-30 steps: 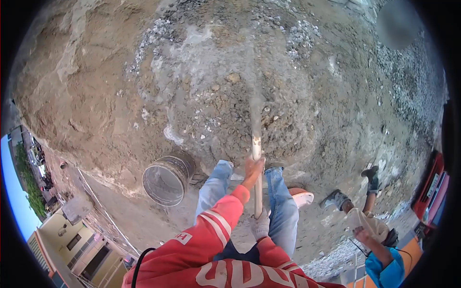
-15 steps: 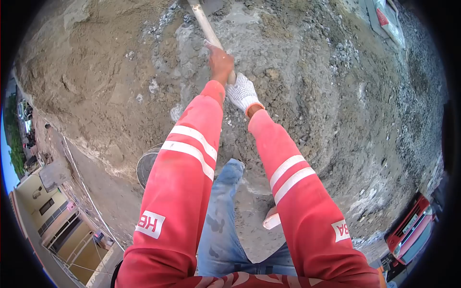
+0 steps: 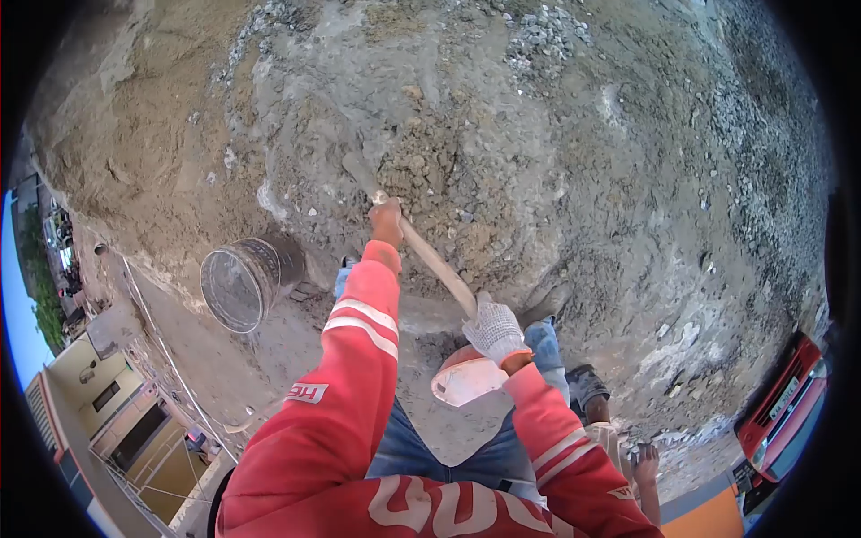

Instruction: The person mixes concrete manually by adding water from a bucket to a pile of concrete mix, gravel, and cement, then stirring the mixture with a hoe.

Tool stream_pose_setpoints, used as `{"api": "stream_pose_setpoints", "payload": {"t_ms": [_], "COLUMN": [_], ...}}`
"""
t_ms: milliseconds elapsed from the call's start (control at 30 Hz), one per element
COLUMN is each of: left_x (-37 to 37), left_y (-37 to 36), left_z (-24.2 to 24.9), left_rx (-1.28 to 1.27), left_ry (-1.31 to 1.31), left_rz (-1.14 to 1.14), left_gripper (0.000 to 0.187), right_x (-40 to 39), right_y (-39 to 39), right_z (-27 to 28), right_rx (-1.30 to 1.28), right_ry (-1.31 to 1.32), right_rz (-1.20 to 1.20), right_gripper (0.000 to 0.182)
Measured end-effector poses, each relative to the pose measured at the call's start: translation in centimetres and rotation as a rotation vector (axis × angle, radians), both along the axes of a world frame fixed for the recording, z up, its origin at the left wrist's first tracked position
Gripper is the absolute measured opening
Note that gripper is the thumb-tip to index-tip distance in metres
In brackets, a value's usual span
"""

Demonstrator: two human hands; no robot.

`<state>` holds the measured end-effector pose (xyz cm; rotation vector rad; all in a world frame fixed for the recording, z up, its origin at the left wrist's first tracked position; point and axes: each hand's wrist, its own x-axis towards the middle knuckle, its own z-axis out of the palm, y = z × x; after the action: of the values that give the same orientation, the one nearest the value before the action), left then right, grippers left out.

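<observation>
My bare left hand [image 3: 386, 222] is closed around the upper part of a long wooden tool handle [image 3: 435, 260]. My right hand [image 3: 496, 332], in a white knitted glove, grips the handle's near end. The handle slants up and left to a mud-coated grey head [image 3: 360, 173], which rests at the damp grey mix [image 3: 421, 161]; its exact shape is hard to make out. Below my right glove, between my legs, is a rounded reddish thing with a pale face [image 3: 468, 381], partly hidden by the glove and sleeve.
A muddy bucket [image 3: 238, 289] lies tilted on the left. Gravel [image 3: 549, 36] is scattered at the top and right. Another person's shoe [image 3: 587, 386] and hand [image 3: 644, 462] show at lower right, near an orange object [image 3: 708, 516]. A red vehicle [image 3: 782, 403] stands at the right edge.
Both hands have drawn the tool back toward my body, and its head has come into view. My hands are farther apart on the handle. The bucket and the other person now show.
</observation>
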<state>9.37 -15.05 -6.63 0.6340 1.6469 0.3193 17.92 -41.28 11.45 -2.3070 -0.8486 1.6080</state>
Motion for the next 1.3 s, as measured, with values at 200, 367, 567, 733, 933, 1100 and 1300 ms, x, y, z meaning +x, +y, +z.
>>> {"api": "stream_pose_setpoints", "payload": {"t_ms": [200, 367, 567, 733, 933, 1100, 1300], "left_x": [2.3, 2.8, 7.6, 10.1, 14.9, 19.6, 20.9], "left_y": [-21.0, -30.2, -19.4, 1.4, 25.8, 23.6, 4.2], "left_z": [6.6, 15.7, -0.9, -8.4, -0.9, 0.5, 0.3], "left_rx": [-0.055, -0.262, -0.271, 0.148, 0.593, 0.616, 0.488], "left_ry": [0.000, -0.189, 0.068, 0.171, 0.135, 0.155, 0.385], "left_rz": [0.311, 0.366, -0.121, -0.177, -0.445, -0.585, -0.816], "left_gripper": [0.012, 0.011, 0.014, 0.021, 0.032, 0.074, 0.093], "right_x": [6.9, 3.8, 1.2, 0.8, 4.6, 11.8, 11.2], "right_y": [-19.5, -27.7, -13.7, 3.4, 25.8, 34.9, 17.6], "right_z": [0.5, 10.5, 3.2, -5.1, -11.7, -11.4, -9.7], "right_rx": [-0.111, -0.319, -0.359, -0.051, 0.182, 0.198, -0.055], "right_ry": [-0.117, -0.183, -0.205, -0.255, -0.319, -0.446, -0.282], "right_rz": [0.203, 0.024, -0.075, -0.184, -0.262, -0.241, -0.311], "right_gripper": [0.046, 0.037, 0.038, 0.035, 0.033, 0.028, 0.033]}}
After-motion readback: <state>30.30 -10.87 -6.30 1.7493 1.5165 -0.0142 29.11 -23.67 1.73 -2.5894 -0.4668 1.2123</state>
